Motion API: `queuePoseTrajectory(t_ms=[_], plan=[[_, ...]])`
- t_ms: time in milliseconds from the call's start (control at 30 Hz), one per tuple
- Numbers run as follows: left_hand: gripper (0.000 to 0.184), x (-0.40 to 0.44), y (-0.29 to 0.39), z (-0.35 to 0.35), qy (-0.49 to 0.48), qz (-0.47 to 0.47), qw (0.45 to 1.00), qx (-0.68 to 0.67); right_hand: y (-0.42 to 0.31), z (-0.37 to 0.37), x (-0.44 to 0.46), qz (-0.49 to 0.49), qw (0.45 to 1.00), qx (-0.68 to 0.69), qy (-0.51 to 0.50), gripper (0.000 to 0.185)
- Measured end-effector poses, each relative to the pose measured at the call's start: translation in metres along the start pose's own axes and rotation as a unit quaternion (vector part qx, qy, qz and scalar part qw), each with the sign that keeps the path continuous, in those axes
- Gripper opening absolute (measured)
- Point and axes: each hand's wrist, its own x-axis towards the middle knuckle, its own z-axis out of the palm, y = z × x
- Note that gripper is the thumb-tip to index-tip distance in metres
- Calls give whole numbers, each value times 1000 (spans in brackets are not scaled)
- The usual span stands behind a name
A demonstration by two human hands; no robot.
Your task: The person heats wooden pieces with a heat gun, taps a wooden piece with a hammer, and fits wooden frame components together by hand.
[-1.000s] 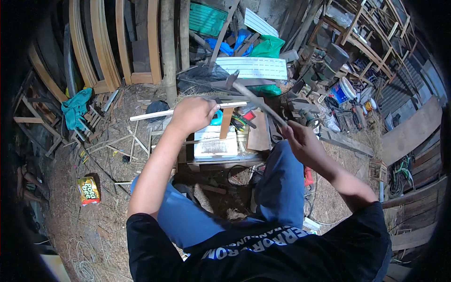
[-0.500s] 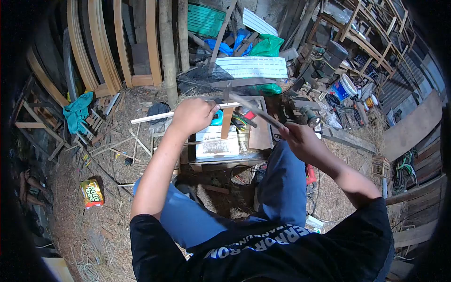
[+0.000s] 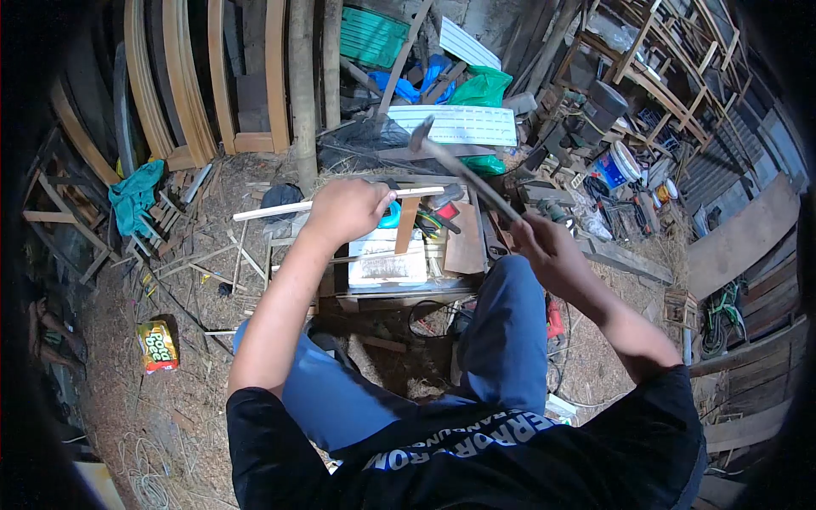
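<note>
My left hand (image 3: 344, 208) is closed around a thin pale wooden strip (image 3: 272, 210), which lies crosswise above a low worktable (image 3: 374, 303). Under the strip's right part, a short brown wooden slat (image 3: 407, 228) meets it at roughly a right angle; whether they are fastened I cannot tell. My right hand (image 3: 548, 251) grips the end of a hammer (image 3: 472, 178), its head up beyond the strip and apart from it. A turquoise tool (image 3: 390, 215), partly hidden, sits beside my left fingers. On the tabletop are a white block (image 3: 387, 268) and a flat brown board (image 3: 463, 242).
A snack packet (image 3: 158, 346) and scattered sticks lie on the ground to the left. Long curved wooden pieces (image 3: 183, 85) lean at the back left. To the right are a white-and-blue bucket (image 3: 618, 164), a timber beam (image 3: 629, 259) and mixed clutter. Someone's legs show at the far left.
The hammer head has risen from close to the strip to well above it. My left hand keeps its hold on the strip. The whole view has shifted slightly.
</note>
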Motion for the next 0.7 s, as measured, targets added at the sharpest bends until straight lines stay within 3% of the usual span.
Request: queuePoseTrajectory(t_ms=[67,167,267,400,433,567,667,700], plan=[[37,0,0,0,2,2,1000,-7,-4,1,-2,-31,998,33,37,40],[37,0,1,-1,-3,5,1000,-6,-7,7,-8,-13,1000,6,12,41],[36,-1,4,-7,-10,-1,1000,-1,16,11,-3,64,993,-44,-88,40],[35,-1,4,-5,-2,-5,1000,-10,6,8,-1,-26,996,82,19,37],[35,-1,3,-4,1,-5,1000,-15,-1,3,-2,5,996,88,29,36],[37,1,2,-5,-19,-3,1000,-4,-3,9,-6,-41,995,78,39,33],[39,-1,3,-7,-19,-1,1000,-7,19,11,-3,45,993,-62,-94,37],[39,0,2,-6,-21,0,1000,-3,18,11,-3,44,995,-32,-82,38]])
